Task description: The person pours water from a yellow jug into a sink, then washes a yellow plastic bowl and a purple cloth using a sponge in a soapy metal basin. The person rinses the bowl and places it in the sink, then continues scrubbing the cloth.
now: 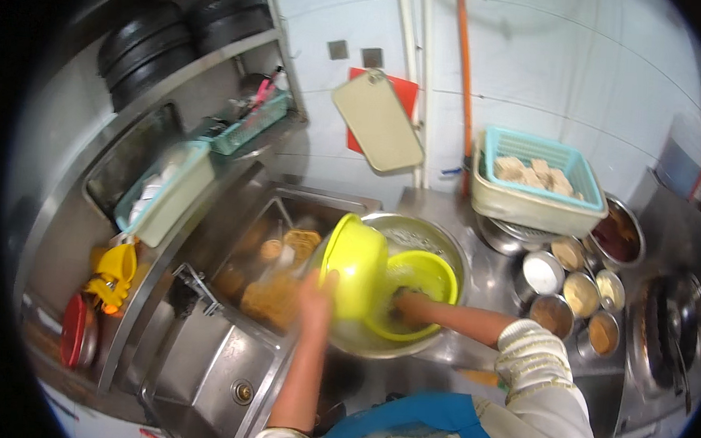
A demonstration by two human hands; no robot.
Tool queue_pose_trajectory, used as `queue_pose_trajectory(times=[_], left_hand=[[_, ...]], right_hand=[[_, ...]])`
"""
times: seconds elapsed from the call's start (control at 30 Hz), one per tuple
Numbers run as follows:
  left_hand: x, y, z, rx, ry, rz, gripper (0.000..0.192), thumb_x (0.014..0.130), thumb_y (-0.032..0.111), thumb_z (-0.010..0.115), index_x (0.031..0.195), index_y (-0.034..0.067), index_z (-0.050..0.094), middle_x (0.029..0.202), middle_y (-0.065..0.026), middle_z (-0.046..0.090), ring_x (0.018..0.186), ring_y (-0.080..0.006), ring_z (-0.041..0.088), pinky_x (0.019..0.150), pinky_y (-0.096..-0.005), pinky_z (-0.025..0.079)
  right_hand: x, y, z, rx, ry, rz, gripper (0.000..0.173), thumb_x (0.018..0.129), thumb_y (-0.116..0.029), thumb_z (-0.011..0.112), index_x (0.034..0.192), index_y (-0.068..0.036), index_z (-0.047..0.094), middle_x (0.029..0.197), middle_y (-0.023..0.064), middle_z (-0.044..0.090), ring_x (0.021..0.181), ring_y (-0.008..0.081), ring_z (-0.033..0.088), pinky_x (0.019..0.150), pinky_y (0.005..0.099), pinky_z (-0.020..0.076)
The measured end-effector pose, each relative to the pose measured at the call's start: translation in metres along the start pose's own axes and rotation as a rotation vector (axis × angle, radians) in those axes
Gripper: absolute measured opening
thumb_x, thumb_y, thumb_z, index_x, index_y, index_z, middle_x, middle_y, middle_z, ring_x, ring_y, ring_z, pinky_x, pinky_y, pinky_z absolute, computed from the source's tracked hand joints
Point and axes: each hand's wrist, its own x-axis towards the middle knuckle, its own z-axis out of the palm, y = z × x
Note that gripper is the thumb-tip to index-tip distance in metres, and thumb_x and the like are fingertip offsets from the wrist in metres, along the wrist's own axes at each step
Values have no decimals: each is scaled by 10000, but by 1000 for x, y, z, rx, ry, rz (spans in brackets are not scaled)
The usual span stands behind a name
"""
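My left hand [318, 297] grips a bright yellow-green plastic basin [357, 267], which is tipped on its side. A second yellow-green basin [422, 267] sits inside a wide stainless-steel bowl [464, 255] holding bubbly liquid. Into this second basin reaches my right hand [414, 310], with a dark, blurred pad [401, 296] at its fingers. The fingertips and the pad's exact kind are hard to make out. The tipped basin hides the left part of the steel bowl.
A two-bay steel sink [218, 361] with a tap [198, 288] lies left; brown items soak in its far bay. At right stand a turquoise basket [543, 164] of pale blocks, several small metal containers [581, 295] and a dark wok [665, 331]. A cutting board [379, 122] hangs behind.
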Motion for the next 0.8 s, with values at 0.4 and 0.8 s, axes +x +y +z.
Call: queue_pose_trajectory(times=[0.4, 0.8], left_hand=[[10, -25, 55, -217, -77, -290, 394, 769, 236, 600, 1065, -14, 530, 971, -208, 577, 887, -300, 558, 775, -365, 433], [-30, 11, 51, -203, -124, 37, 305, 779, 194, 625, 981, -29, 577, 869, -152, 610, 773, -201, 565, 727, -322, 443]], right_hand=[[-12, 16, -96, 924, 615, -271, 407, 702, -8, 624, 1090, -42, 507, 999, 39, 550, 927, 125, 526, 832, 266, 418], [23, -5, -114, 1287, 785, -274, 395, 735, -112, 612, 1102, -52, 478, 898, 59, 555, 775, 150, 536, 678, 282, 457]])
